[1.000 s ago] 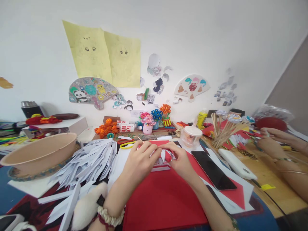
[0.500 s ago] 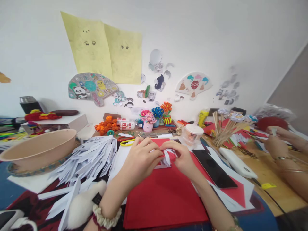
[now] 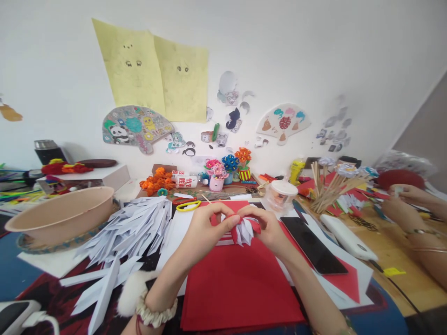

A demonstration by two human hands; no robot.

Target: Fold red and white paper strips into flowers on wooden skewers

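Note:
My left hand [image 3: 202, 231] and my right hand [image 3: 268, 229] meet at the table's middle, both pinched on a small folded red-and-white paper piece [image 3: 243, 231] held just above a stack of red paper sheets [image 3: 237, 284]. Thumbs and fingertips of both hands press its folds. A cream scrunchie [image 3: 155, 311] sits on my left wrist. Left of my hands lies a heap of folded white paper strips [image 3: 132, 228].
A tan bowl [image 3: 59, 211] stands at the left. A black phone [image 3: 316, 245] and white power bank [image 3: 347, 236] lie right of my hands, with a plastic cup [image 3: 281, 195] and skewers [image 3: 324, 188] behind. Another person's hands [image 3: 401, 204] work at the far right.
The paper piece has been turned and lifted a little between my fingers, its white folds now fanning downward. The view shifted slightly.

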